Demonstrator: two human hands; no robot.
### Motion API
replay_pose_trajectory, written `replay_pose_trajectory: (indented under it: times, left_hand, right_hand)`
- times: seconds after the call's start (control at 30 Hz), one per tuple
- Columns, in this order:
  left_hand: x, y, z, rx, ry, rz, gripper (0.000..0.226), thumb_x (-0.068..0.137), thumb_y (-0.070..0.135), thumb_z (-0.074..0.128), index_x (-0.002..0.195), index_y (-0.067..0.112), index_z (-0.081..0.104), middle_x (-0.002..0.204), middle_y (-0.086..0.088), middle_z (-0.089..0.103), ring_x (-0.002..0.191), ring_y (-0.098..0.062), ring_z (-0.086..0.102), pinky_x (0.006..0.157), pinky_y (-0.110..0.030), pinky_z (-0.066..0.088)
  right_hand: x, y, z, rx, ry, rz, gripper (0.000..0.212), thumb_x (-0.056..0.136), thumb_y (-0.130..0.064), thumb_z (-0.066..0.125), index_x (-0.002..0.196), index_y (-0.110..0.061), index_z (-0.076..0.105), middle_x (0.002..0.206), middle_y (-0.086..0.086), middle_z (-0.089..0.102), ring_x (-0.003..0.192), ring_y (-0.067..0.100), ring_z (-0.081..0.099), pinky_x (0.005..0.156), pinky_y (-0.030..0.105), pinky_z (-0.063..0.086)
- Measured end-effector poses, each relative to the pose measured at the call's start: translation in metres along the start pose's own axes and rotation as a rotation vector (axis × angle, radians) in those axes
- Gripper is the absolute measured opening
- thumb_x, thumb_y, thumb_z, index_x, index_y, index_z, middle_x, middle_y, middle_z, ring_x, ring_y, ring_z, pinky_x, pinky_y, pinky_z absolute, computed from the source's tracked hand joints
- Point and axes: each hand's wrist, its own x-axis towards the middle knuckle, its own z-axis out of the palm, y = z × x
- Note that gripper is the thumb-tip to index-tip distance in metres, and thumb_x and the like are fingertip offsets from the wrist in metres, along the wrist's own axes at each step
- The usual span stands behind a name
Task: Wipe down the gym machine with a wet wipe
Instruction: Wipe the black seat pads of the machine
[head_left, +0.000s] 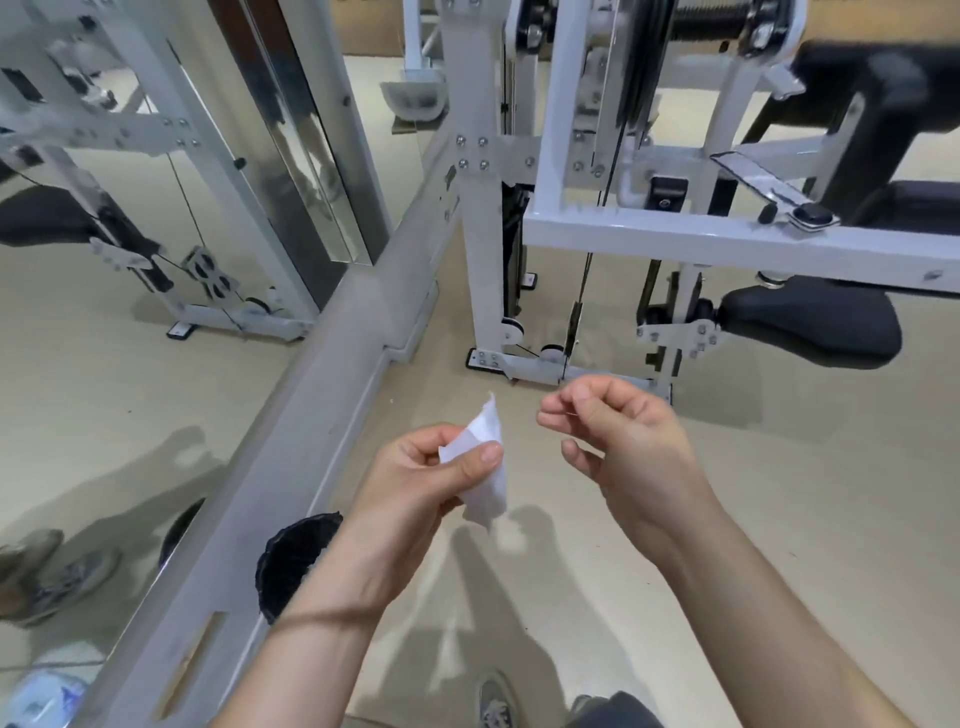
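Progress: early, prob. prep stage only. Wet wipe (485, 467) out and in grip, but not in contact w/ gym machine (727, 239). No bar, pad or lever under the wipe, so whole wipe-down judged as left to do. No telling from surfaces alone whether already part-cleaned; no wet streaks readable on white paint. L hand (415, 467) near centre, clamped on wipe: thumb pressed over its front, fingers curled behind. Wipe bunched and part folded, one corner poking up toward far side, other end hanging below thumb. R hand (618, 441) just right of wipe, not touching it, small gap between. Fingers curled in, forefinger and thumb tips close but apart, nothing visible held. Looks like mid-unfold or regrip, tho only a guess. Machine on far side of both hands: white crossbar far right, upright post far centre, black seat pad (810, 322) right, under crossbar. Base plate on floor just beyond R fingertips in view, yet lower down, so apart. Mirror (104, 234) far left, w/ same frame reflected. Black bin (296, 561) near left, partly hidden behind L forearm. Next, prob.: open wipe flat, then reach fwd and right to nearest bar, likely w/ a step or lean.
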Motion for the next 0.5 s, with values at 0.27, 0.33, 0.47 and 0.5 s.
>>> replay_pose_trajectory:
  times: [0.27,0.33,0.47,0.5]
  left_hand:
    - [0.045,0.019,0.042,0.08,-0.111,0.152,0.028,0.088,0.022,0.061,0.099,0.001,0.074,0.098,-0.022,0.073,0.097,-0.033,0.07,0.092,-0.036,0.053]
    - [0.059,0.023,0.06,0.141,-0.014,0.181,0.024,0.084,0.025,0.069,0.092,0.004,0.076,0.089,-0.019,0.074,0.085,-0.027,0.071,0.082,-0.035,0.054]
    - [0.088,0.028,0.103,0.019,0.166,0.173,0.028,0.077,0.029,0.068,0.088,0.003,0.072,0.086,-0.015,0.073,0.075,-0.022,0.067,0.072,-0.031,0.054]
    - [0.095,0.029,0.113,-0.101,0.171,0.153,0.027,0.08,0.027,0.064,0.091,0.003,0.068,0.087,-0.012,0.072,0.077,-0.02,0.066,0.071,-0.029,0.054]
  right_hand:
    - [0.028,-0.014,-0.012,-0.105,-0.164,-0.157,0.018,0.086,-0.014,0.074,0.103,-0.01,0.076,0.091,0.017,0.075,0.087,0.027,0.071,0.082,0.04,0.056]
    - [0.044,-0.021,-0.03,-0.024,-0.152,-0.131,0.016,0.092,-0.008,0.063,0.101,-0.004,0.075,0.093,0.017,0.075,0.088,0.028,0.072,0.08,0.034,0.057]
    - [0.079,-0.044,-0.068,0.047,-0.155,-0.042,0.015,0.093,-0.016,0.064,0.093,-0.008,0.077,0.089,0.024,0.071,0.082,0.029,0.065,0.087,0.042,0.055]
    - [0.088,-0.049,-0.078,0.079,-0.128,-0.006,0.017,0.094,-0.016,0.063,0.085,-0.012,0.077,0.083,0.018,0.07,0.077,0.023,0.063,0.082,0.037,0.054]
